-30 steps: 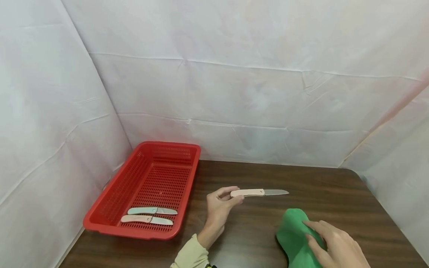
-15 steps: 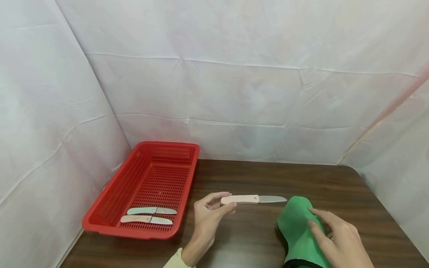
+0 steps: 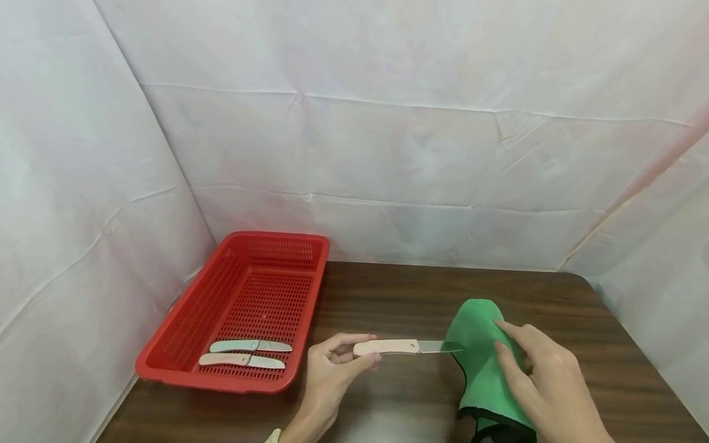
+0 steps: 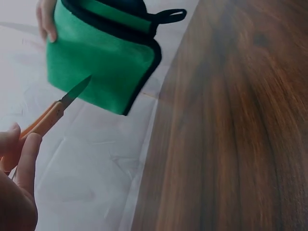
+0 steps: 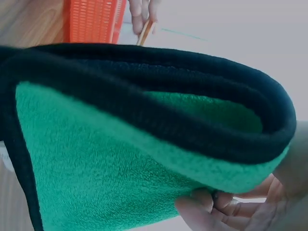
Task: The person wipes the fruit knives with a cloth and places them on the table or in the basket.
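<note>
My left hand (image 3: 327, 378) pinches the pale pink handle of a small folding knife (image 3: 386, 347), its blade out and pointing right. The blade overlaps the face of a green towel (image 3: 480, 354) in the head view. That towel is folded over, with black edging, and my right hand (image 3: 548, 378) grips its right side between thumb and fingers. Seen from the left wrist, the blade tip lies right at the plush towel (image 4: 101, 57), and a black hanging loop (image 4: 171, 16) sticks out from its edge. The right wrist view shows the fold's black trim (image 5: 192, 130) from close up.
A red perforated plastic basket (image 3: 221, 383) stands at the left of the dark wood table (image 3: 421, 289). Inside lie two unfolded knives, one mint-handled (image 3: 235, 346), one pink-handled (image 3: 224, 359). White sheeting (image 3: 354, 154) walls the table behind and at both sides.
The knife has moved left and down with my left hand. My right hand has raised and tilted the towel, so its black-edged lower end shows and the blade now overlaps it.
</note>
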Tool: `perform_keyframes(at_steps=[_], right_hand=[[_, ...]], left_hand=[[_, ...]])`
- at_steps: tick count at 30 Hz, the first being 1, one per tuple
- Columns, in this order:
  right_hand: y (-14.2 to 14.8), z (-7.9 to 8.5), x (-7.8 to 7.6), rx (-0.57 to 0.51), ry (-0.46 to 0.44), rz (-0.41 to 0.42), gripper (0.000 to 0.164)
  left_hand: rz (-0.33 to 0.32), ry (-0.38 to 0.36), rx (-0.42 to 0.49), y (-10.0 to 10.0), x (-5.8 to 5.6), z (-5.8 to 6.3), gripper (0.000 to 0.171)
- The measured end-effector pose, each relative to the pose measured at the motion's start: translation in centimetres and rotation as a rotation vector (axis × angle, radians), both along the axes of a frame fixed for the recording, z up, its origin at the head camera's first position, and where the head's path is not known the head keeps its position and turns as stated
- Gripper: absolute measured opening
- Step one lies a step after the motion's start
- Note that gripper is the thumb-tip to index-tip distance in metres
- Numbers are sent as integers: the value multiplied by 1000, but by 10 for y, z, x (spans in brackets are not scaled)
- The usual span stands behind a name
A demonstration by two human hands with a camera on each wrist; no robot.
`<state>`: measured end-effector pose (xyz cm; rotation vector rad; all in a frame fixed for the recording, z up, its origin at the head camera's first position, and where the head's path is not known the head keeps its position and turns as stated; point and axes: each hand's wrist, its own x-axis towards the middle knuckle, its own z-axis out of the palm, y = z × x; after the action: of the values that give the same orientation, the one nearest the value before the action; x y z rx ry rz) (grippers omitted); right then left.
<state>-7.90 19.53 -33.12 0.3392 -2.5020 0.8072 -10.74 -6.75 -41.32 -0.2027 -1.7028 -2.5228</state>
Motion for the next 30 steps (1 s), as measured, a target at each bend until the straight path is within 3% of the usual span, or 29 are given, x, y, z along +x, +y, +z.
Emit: perform_keyframes(at_steps=[7,12,18,30], right_hand=[[-26,1,-7,193,169,188,30],[-40,-11,-9,286,233,307,26],[-46,-19,-10,331,305,311,25],[-44,-20,-8,389,267,251,25]], left_hand=[[-32,114,-5,-1,0,-10,32],[-27,155,11,2,3,-5,32],[-24,169,58,4,5,-1,32],[-43,205,122,1,8,1,30]])
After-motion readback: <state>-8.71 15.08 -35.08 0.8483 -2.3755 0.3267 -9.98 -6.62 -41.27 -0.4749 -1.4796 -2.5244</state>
